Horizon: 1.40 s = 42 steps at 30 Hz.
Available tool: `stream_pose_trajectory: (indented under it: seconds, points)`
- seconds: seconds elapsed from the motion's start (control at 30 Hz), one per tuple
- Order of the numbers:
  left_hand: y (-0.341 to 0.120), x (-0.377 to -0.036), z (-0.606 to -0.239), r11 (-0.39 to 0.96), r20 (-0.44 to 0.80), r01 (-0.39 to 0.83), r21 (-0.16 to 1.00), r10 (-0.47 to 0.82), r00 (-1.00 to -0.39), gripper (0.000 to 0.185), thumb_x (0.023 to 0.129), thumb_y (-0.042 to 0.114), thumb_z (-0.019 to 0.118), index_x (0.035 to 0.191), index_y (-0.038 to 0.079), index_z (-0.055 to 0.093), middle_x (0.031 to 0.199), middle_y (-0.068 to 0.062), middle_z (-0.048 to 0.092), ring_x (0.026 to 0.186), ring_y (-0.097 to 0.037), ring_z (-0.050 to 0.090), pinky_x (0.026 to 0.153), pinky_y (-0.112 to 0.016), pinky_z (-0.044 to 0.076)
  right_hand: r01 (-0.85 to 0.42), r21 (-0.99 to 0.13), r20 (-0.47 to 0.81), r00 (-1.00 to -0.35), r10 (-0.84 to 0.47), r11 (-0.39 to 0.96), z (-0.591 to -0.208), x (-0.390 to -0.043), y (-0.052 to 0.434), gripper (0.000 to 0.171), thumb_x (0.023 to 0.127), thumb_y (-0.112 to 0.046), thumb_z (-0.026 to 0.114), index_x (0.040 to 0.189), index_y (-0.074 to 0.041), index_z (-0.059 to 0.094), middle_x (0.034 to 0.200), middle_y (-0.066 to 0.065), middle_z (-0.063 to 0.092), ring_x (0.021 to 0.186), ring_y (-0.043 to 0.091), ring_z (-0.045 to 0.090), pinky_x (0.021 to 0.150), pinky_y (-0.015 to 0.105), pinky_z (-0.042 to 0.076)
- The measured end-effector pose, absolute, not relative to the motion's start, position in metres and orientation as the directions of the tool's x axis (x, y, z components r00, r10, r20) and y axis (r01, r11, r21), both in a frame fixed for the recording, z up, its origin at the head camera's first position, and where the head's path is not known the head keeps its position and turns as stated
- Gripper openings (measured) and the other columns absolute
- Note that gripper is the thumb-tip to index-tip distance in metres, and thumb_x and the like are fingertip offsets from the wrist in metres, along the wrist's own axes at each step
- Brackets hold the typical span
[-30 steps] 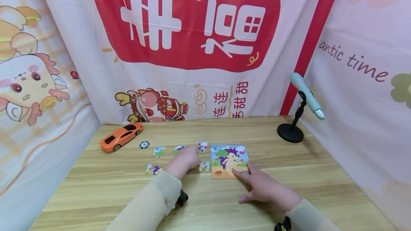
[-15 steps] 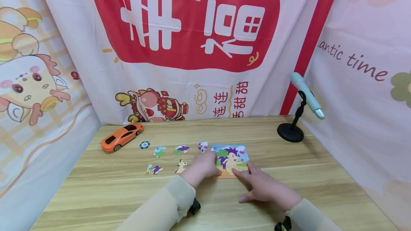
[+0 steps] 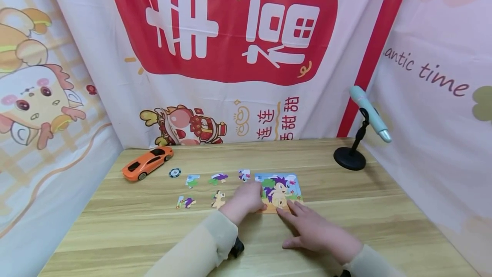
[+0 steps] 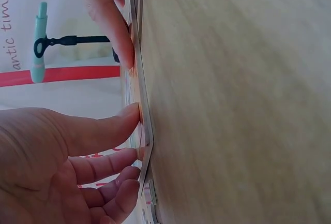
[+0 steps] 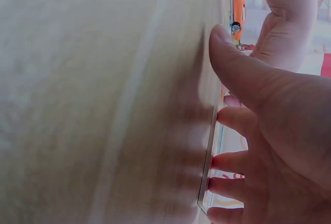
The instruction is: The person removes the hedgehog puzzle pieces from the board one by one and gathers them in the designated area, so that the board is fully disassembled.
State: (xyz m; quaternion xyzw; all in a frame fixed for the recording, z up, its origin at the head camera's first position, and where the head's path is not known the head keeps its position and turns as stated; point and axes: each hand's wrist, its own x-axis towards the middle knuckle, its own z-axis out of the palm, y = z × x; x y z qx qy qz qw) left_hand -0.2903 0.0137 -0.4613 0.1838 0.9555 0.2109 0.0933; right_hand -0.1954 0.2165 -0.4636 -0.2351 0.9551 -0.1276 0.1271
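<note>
Together, a person's two bare hands meet at a square puzzle board (image 3: 277,189) that bears a purple-spined cartoon hedgehog and lies flat on a wood-grain tabletop (image 3: 153,234). The left hand (image 3: 245,197), its fingers bent, brings thumb and fingertips to the board's left side; whether it grips the board or a small piece against it cannot be told, the fingertips being hidden in the head view and crowded at the edge in the left wrist view. The right hand (image 3: 313,228) rests its outstretched fingers on the board's near right part, thumb apart from it. To the left, five loose puzzle pieces (image 3: 218,178) lie in two rows, three behind and two in front, one of them just beside the board's far left corner. Farther left sit a round chip (image 3: 174,173) and an orange toy car (image 3: 147,164), while at far right a mint-green microphone (image 3: 370,114) tilts on a black stand (image 3: 349,158), before a white cloth backdrop (image 3: 230,90) with a red panel
</note>
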Motion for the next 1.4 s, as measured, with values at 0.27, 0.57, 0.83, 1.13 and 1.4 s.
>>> stream_pose_trajectory:
  seconds: [0.27, 0.57, 0.83, 1.13, 1.4]
  points:
    - [0.010, -0.294, -0.468, 0.828, -0.101, 0.297, 0.475, 0.387, -0.917, 0.035, 0.073, 0.026, 0.088, 0.091, 0.012, 0.062, 0.086, -0.002, 0.053, 0.075, -0.020, 0.050, 0.067, -0.036, 0.045, -0.379, -0.282, -0.242, -0.861, -0.448, 0.881, -0.462, -0.197, 0.213, 0.094, 0.081, -0.069, 0.061, 0.154, -0.016, 0.035, 0.159, 0.018, 0.024, 0.143, 0.041, 0.023, 0.109, 0.061, 0.024]
    - [0.006, -0.294, -0.470, 0.792, -0.108, 0.264, 0.550, 0.381, -0.918, 0.032, 0.077, 0.022, 0.085, 0.091, 0.013, 0.059, 0.084, -0.002, 0.053, 0.072, -0.020, 0.051, 0.062, -0.034, 0.045, -0.359, -0.300, -0.259, -0.861, -0.438, 0.884, -0.461, -0.199, 0.209, 0.093, 0.080, -0.067, 0.065, 0.153, -0.017, 0.036, 0.159, 0.018, 0.025, 0.143, 0.041, 0.023, 0.109, 0.061, 0.024]
    - [-0.006, -0.290, -0.457, 0.653, -0.044, 0.251, 0.714, 0.400, -0.915, 0.010, 0.090, 0.004, 0.067, 0.087, 0.009, 0.058, 0.080, -0.003, 0.056, 0.070, -0.018, 0.054, 0.059, -0.032, 0.048, -0.373, -0.312, -0.241, -0.858, -0.453, 0.874, -0.460, -0.196, 0.208, 0.093, 0.081, -0.065, 0.066, 0.153, -0.015, 0.036, 0.158, 0.022, 0.023, 0.143, 0.043, 0.023, 0.109, 0.060, 0.025]
    - [-0.071, -0.283, -0.426, 0.569, 0.000, 0.225, 0.791, 0.369, -0.930, 0.010, 0.088, -0.001, 0.065, 0.084, 0.007, 0.059, 0.080, -0.006, 0.059, 0.071, -0.019, 0.055, 0.061, -0.031, 0.049, -0.350, -0.304, -0.254, -0.867, -0.429, 0.886, -0.466, -0.196, 0.209, 0.095, 0.079, -0.067, 0.064, 0.154, -0.018, 0.034, 0.159, 0.019, 0.022, 0.144, 0.041, 0.021, 0.110, 0.059, 0.024]
    - [-0.162, -0.271, -0.414, 0.670, -0.130, 0.102, 0.736, 0.288, -0.949, 0.006, 0.087, 0.004, 0.068, 0.088, 0.005, 0.063, 0.084, -0.006, 0.061, 0.079, -0.024, 0.058, 0.068, -0.035, 0.050, -0.354, -0.294, -0.250, -0.868, -0.429, 0.888, -0.464, -0.195, 0.211, 0.095, 0.080, -0.067, 0.064, 0.155, -0.017, 0.033, 0.159, 0.020, 0.021, 0.144, 0.042, 0.021, 0.110, 0.058, 0.024]
